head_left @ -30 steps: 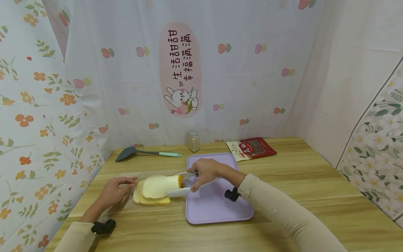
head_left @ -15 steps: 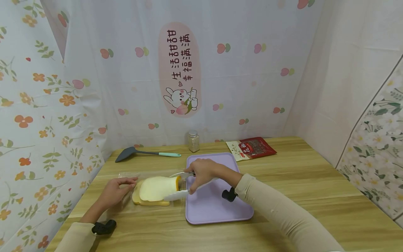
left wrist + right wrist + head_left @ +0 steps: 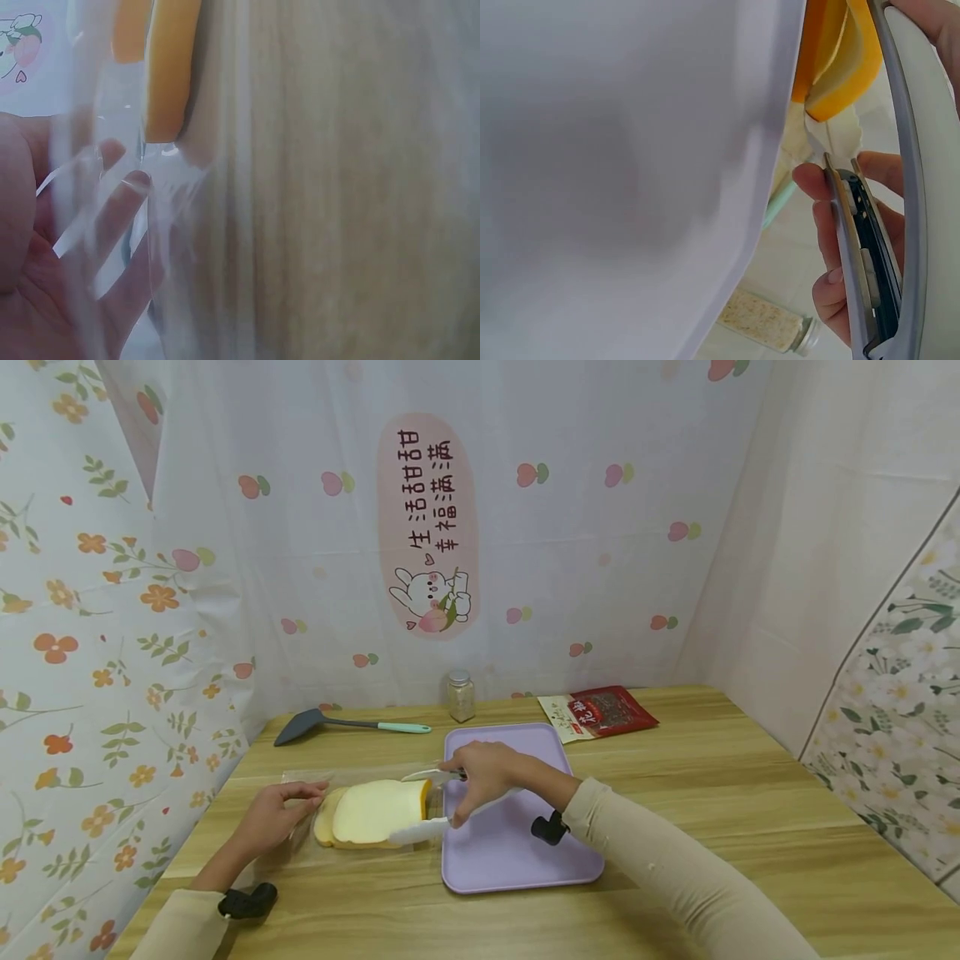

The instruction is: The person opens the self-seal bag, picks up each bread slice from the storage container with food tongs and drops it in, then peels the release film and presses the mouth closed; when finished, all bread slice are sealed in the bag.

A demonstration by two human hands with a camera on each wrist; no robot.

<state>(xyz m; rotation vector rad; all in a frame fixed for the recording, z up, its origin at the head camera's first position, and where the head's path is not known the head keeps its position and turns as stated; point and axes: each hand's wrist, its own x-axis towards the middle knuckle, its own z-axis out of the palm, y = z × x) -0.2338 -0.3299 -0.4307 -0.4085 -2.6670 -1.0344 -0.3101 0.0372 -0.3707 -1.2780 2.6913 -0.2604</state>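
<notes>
Two bread slices lie overlapped on the table in clear plastic film (image 3: 300, 842): a lower slice (image 3: 326, 822) and an upper slice (image 3: 375, 810) with an orange crust. My left hand (image 3: 279, 817) is at the film's left end, pinching it between thumb and fingers; the left wrist view shows the fingers (image 3: 120, 214) through the film. My right hand (image 3: 487, 777) grips white-tipped tongs (image 3: 420, 832) over the tray. Their tips straddle the upper slice's right end. In the right wrist view the tongs (image 3: 922, 187) run beside that curved orange crust (image 3: 847, 90).
A lilac tray (image 3: 517, 864) lies under my right hand, close to the bread. Behind are a spatula (image 3: 345, 723) with a mint handle, a small glass jar (image 3: 461, 700) and a red-and-white spice packet (image 3: 600, 713). Printed curtains enclose the table at the back and sides.
The upper slice, arched between the tongs a second ago, now lies flatter and a little farther left over the lower one. The tongs shifted slightly left and spread. My left hand stayed put.
</notes>
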